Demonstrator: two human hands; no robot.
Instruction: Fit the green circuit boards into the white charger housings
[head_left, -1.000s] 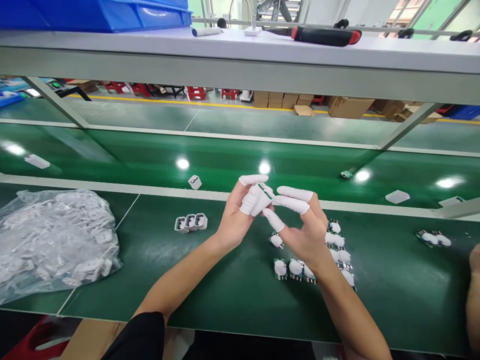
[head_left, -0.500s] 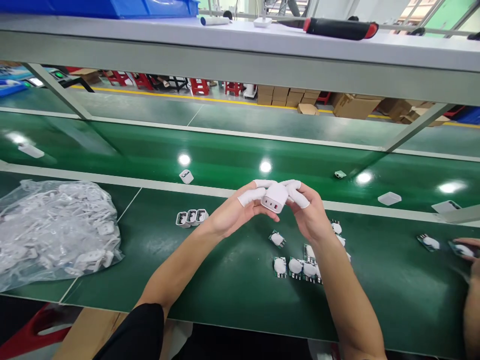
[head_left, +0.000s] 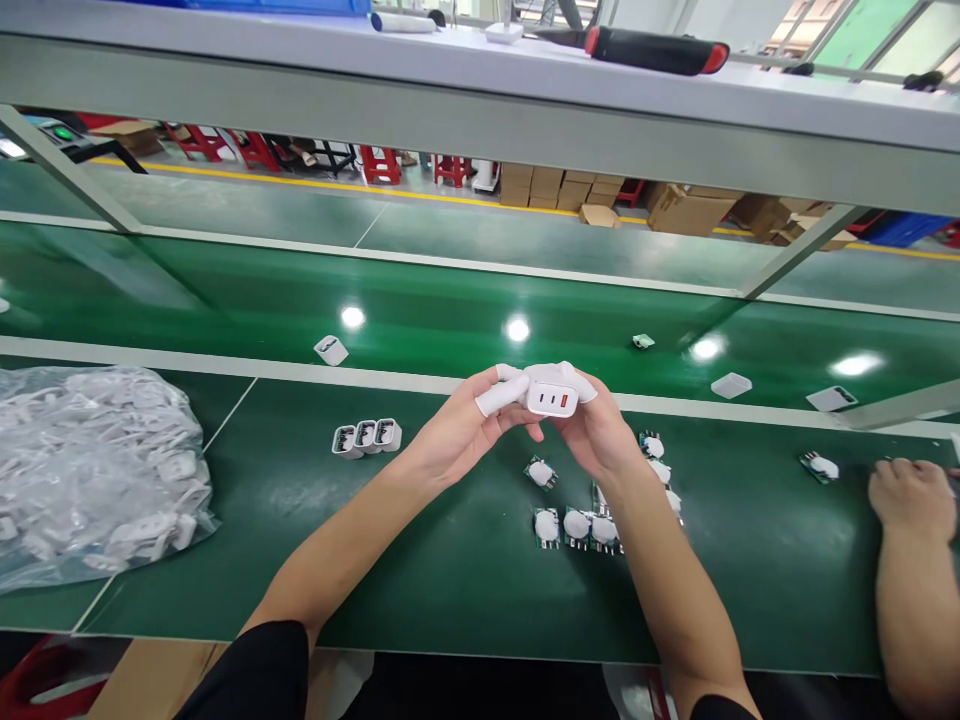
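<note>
Between both hands I hold a white charger [head_left: 553, 399] above the bench, its port face with two small slots and one red port turned towards me. My left hand [head_left: 469, 425] grips its left side; white finger cots cover some fingertips. My right hand [head_left: 596, 425] closes on its right side, also with white cots. Beneath and to the right of the hands lie several green circuit boards with white round tops [head_left: 547, 526], partly hidden by my right forearm. To the left, three white charger housings [head_left: 365, 436] stand in a row with dark insides showing.
A clear bag of white plastic parts [head_left: 97, 470] lies at the left. More housings [head_left: 331, 349] sit on the green belt [head_left: 435, 320] behind. At the right rests a co-worker's hand [head_left: 913, 500] near a circuit board [head_left: 819, 466]. Overhead, a shelf [head_left: 450, 75] carries a black-and-red tool handle [head_left: 656, 50].
The charger has tilted so its port face points more squarely at me. My view has shifted slightly right. The co-worker's arm has come further into view, and items on the belt have moved left.
</note>
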